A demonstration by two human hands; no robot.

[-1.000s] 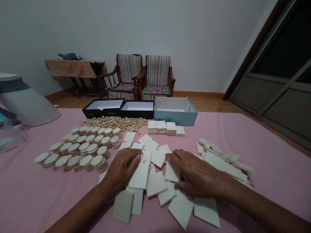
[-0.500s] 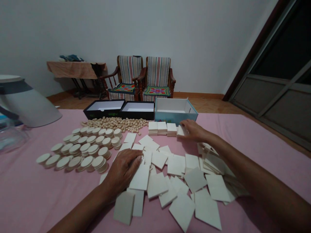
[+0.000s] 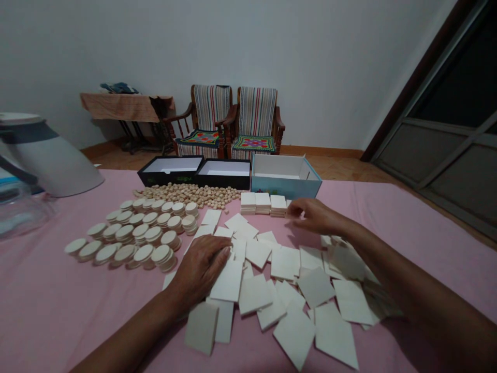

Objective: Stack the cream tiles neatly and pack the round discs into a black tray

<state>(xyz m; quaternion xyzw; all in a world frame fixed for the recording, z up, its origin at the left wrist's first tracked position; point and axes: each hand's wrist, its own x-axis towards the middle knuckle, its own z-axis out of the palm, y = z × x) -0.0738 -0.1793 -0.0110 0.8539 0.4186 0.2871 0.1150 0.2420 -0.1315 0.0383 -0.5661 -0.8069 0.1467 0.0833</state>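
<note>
My left hand (image 3: 202,265) lies flat with fingers stretched over loose pale square tiles (image 3: 287,290) scattered on the pink tablecloth (image 3: 58,305). My right hand (image 3: 313,216) reaches farther out, its fingers curled together at the right end of a row of neat square-tile stacks (image 3: 263,203). A sliver of one more stack shows at the fingertips; what they pinch is hidden. My right forearm crosses above the tiles at the right.
Stacks of round discs (image 3: 135,238) fill the left. Behind them lies a heap of small wooden beads (image 3: 190,194). Two black boxes (image 3: 171,170) and a light blue box (image 3: 285,176) stand open at the back. A white jug (image 3: 42,155) stands at far left.
My right hand left the loose tiles near me, reached to the far stack row, and has now drawn back slightly. The left hand stayed put.
</note>
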